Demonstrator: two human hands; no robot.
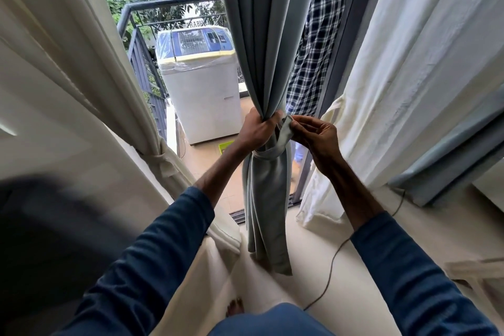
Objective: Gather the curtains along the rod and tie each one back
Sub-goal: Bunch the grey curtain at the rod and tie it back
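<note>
A grey-blue curtain (266,35) hangs bunched in the middle of the doorway. A matching fabric tie-back (268,154) is wrapped round it at waist height. My left hand (259,128) grips the gathered curtain just above the wrap. My right hand (316,136) pinches the loose end of the tie-back (285,129) beside the curtain. A cream curtain (81,76) on the left is gathered and bound by its own tie (161,158). Another cream curtain (409,76) hangs on the right, with a cream strip (334,112) dangling at its edge.
Beyond the doorway a balcony holds a white washing machine (201,90) and a dark railing (163,5). A checked cloth (316,49) hangs behind the grey curtain. A thin cable (335,259) trails over the pale floor. My bare foot (234,307) shows at the bottom.
</note>
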